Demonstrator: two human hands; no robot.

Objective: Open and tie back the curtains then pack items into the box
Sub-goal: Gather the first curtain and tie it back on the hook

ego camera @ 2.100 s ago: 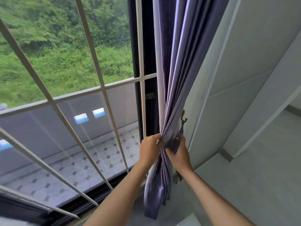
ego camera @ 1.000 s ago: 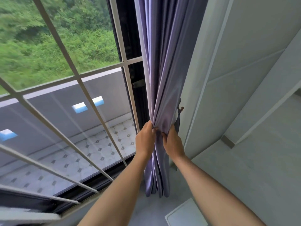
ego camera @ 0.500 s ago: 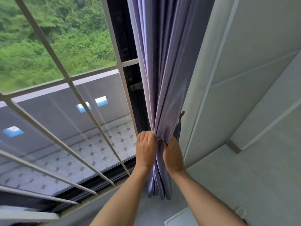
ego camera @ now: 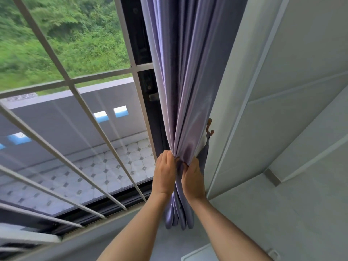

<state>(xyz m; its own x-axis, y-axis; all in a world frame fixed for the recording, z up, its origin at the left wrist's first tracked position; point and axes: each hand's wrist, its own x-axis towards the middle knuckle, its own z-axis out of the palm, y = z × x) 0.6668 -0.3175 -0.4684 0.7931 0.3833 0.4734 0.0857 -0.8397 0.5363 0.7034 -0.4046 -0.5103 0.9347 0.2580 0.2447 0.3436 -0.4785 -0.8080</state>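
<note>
Curtain point(ego camera: 184, 87) is hanging bunched into a narrow column at the right edge of the window point(ego camera: 79, 102), right beside the white wall point(ego camera: 282, 91), so it reads as already drawn open. You are gathering its folds at about mid-height: your left hand point(ego camera: 164, 174) is curling its fingers into the pleats on the window side, and your right hand point(ego camera: 193, 179) is pinching the fabric on the wall side, the two hands almost touching. That squeeze is probably keeping the bundle tight enough for a tieback. A small hook point(ego camera: 209, 127) is sitting on the wall just above your right hand, and a dark strip of cloth, likely the tieback point(ego camera: 205, 151), is hanging from it behind the curtain; its lower end is hidden by your hand. Tying looks not yet finished. Containers: a white edge point(ego camera: 199, 253) is showing at the bottom, but you cannot tell if it is the box, and nothing inside is visible.
</note>
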